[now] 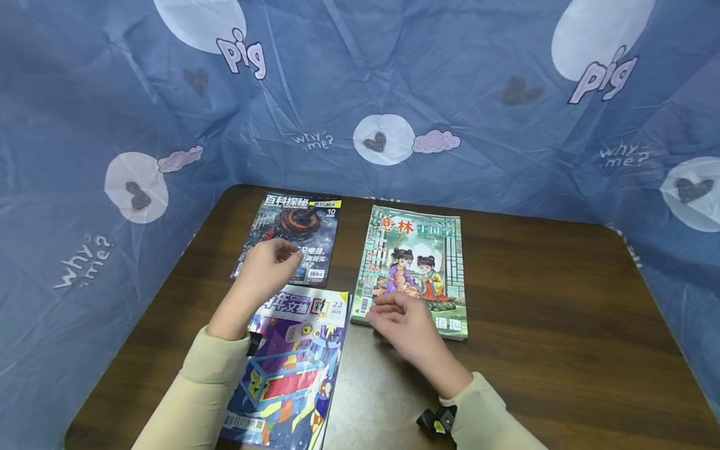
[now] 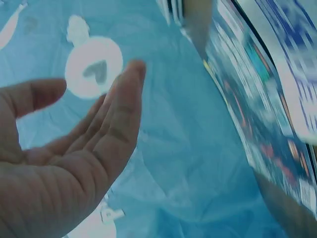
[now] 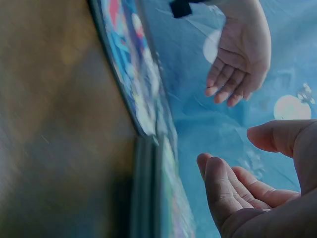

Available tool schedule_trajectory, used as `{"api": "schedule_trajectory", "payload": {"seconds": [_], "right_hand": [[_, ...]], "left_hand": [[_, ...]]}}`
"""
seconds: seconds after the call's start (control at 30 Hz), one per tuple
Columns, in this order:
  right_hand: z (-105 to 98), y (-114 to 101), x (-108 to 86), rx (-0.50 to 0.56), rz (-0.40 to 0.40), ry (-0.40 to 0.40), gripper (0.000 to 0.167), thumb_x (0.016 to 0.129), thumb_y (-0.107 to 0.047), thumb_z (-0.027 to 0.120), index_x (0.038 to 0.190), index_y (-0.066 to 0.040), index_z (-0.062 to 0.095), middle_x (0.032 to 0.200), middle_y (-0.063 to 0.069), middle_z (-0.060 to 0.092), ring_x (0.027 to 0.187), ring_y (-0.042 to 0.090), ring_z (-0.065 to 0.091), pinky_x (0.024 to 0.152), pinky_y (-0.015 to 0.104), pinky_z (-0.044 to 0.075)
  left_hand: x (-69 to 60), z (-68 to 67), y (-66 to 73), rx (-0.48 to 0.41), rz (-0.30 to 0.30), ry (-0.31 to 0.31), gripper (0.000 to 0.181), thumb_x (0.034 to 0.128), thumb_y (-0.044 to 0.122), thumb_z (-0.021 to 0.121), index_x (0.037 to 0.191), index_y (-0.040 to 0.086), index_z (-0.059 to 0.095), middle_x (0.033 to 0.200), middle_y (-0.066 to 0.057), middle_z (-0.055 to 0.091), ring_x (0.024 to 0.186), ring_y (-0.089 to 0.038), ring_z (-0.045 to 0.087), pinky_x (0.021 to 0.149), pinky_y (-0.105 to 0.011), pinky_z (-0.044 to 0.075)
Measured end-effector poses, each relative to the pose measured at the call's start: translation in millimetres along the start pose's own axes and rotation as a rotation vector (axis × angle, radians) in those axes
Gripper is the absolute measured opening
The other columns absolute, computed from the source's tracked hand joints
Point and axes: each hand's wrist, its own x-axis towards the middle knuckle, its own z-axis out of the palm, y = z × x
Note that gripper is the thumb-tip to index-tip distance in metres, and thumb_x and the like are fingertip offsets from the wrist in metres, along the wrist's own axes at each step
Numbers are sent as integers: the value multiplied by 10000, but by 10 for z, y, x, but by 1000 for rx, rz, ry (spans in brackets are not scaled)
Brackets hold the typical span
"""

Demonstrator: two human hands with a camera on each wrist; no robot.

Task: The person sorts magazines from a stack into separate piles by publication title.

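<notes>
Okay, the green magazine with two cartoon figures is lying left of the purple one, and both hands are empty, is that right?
One slip: the green magazine lies to the right of the purple magazine, as the head view shows. The left hand and right hand are indeed empty.

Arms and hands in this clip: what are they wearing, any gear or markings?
Left hand and right hand: bare, no gloves or rings visible. Left sleeve and right sleeve: long, plain, pale cream. Small black left wrist unit, partly hidden; blocky black right wrist unit with a yellowish patch. No cables visible.
</notes>
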Motion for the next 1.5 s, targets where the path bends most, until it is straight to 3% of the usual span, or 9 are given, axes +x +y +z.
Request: {"api": "schedule_trajectory", "payload": {"seconds": [0.17, 0.33, 0.47, 0.67, 0.9, 1.23, 1.5], "right_hand": [[-209, -67, 81, 5, -8, 61, 336, 897, -75, 782, 1194, 42, 677, 1068, 128, 717, 984, 244, 709, 790, 291, 580], [-475, -138, 132, -11, -30, 118, 350, 902, -110, 784, 1203, 28, 673, 1111, 149, 710, 997, 265, 706, 805, 319, 585], [-696, -184, 160, -18, -21, 178, 376, 913, -144, 778, 1230, 18, 659, 1165, 178, 689, 1027, 230, 696, 831, 316, 578], [-985, -161, 195, -56, -33, 281, 431, 925, -163, 771, 1269, 54, 629, 1217, 212, 668, 1066, 214, 674, 817, 232, 555], [-1238, -9, 245, -123, 3, 377, 485, 920, -192, 785, 1312, 34, 611, 1264, 192, 646, 1138, 256, 646, 840, 203, 542], [-1351, 105, 261, -179, 66, 397, 530, 921, -240, 788, 1342, 22, 602, 1272, 177, 650, 1158, 259, 639, 850, 212, 541], [-1417, 156, 285, -216, 126, 380, 548, 933, -244, 769, 1376, 20, 582, 1295, 187, 638, 1172, 276, 627, 890, 295, 548]], "left_hand": [[57, 210, 135, -116, 57, 55, 299, 954, 146, 638, 1176, -49, 683, 1007, -163, 722, 925, -312, 674, 831, -468, 537], [129, 401, 283, -239, 100, 44, 304, 941, 103, 666, 1203, -52, 672, 1051, -173, 715, 949, -316, 682, 860, -449, 549], [197, 559, 388, -282, 124, 44, 294, 928, 79, 682, 1188, -58, 674, 1054, -175, 709, 942, -316, 686, 857, -431, 556], [289, 753, 461, -270, 123, 28, 306, 925, 69, 688, 1188, -85, 661, 1057, -184, 709, 946, -312, 692, 857, -416, 560], [368, 862, 411, -241, 88, 27, 339, 917, 87, 696, 1203, -88, 648, 1066, -189, 707, 964, -318, 682, 870, -416, 555], [384, 934, 350, -245, 39, -34, 392, 931, 97, 690, 1253, -114, 616, 1091, -200, 687, 1017, -339, 661, 907, -435, 538], [457, 1012, 328, -101, -50, -163, 493, 958, 185, 674, 1342, -102, 559, 1168, -197, 651, 1108, -347, 612, 952, -473, 502]]}}
